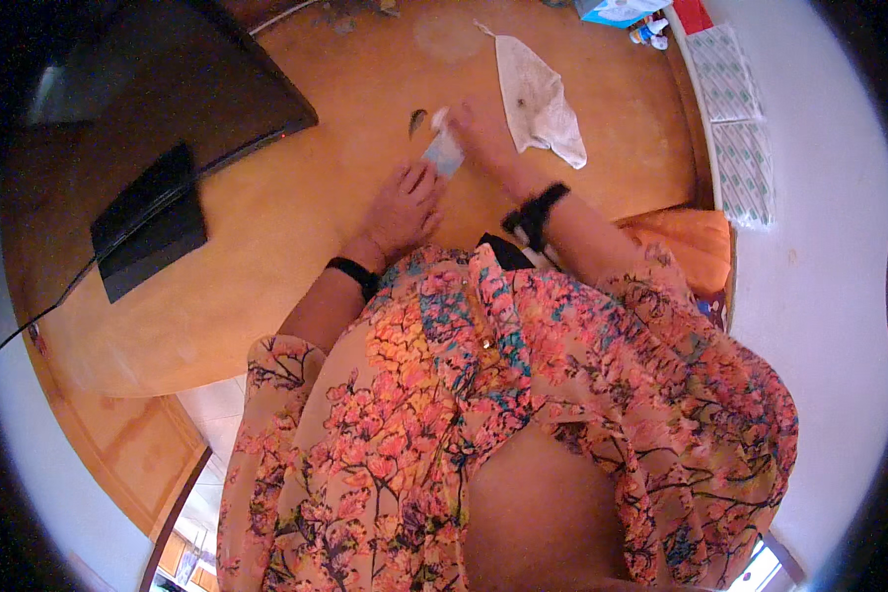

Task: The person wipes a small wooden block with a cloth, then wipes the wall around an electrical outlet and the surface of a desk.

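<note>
Both of my hands meet over the wooden tabletop around a small pale blue and white item (444,154), too blurred to tell whether it is a packet or a bottle. My left hand (405,206) has its curled fingers at the lower end of it. From the right, my right hand (477,132) grips its side, close to a white part (440,117) at the upper end. Just left of that white part lies a small dark curved object (416,122). A stained off-white cloth (539,100) is spread to the right of my right hand.
A black monitor (244,96) on a dark stand (148,229) takes up the left side. Orange fabric (692,248) lies at the right. A blue-and-white box (618,10) and small bottles (650,33) stand far right, near wrapped packs (740,163) along the wall.
</note>
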`<state>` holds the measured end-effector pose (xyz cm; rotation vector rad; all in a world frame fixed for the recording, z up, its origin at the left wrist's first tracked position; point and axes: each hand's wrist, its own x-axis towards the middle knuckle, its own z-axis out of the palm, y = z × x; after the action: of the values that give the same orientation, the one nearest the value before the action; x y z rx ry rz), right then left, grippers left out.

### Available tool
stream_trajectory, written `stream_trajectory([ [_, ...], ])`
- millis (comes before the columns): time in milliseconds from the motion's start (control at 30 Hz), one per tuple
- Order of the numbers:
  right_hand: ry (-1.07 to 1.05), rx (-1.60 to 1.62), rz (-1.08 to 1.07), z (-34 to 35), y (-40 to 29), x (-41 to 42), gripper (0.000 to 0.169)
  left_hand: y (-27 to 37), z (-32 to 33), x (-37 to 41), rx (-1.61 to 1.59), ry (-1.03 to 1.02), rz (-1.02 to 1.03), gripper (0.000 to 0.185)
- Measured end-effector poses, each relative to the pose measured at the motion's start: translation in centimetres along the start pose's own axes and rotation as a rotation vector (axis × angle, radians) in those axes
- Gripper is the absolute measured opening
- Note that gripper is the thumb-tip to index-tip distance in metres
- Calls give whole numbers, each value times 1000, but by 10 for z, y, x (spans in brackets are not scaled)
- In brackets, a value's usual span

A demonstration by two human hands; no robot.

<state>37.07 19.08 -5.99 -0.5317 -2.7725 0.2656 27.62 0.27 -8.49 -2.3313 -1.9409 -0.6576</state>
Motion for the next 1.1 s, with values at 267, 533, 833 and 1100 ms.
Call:
stream_trajectory([
  [267, -27, 137, 151, 9, -7, 24, 6, -10, 7, 5, 14, 48, 13, 50],
  [533, -46, 199, 151, 5, -33, -39, 9, -5, 1, 8, 15, -26, 12, 49],
  [833, -120, 205, 139, -6, 7, -25, 18, 1, -1, 13, 20, 10, 12, 48],
  [1100, 32, 81, 425, -52, 53, -21, 16, 18, -29, 33, -8, 20, 7, 42],
])
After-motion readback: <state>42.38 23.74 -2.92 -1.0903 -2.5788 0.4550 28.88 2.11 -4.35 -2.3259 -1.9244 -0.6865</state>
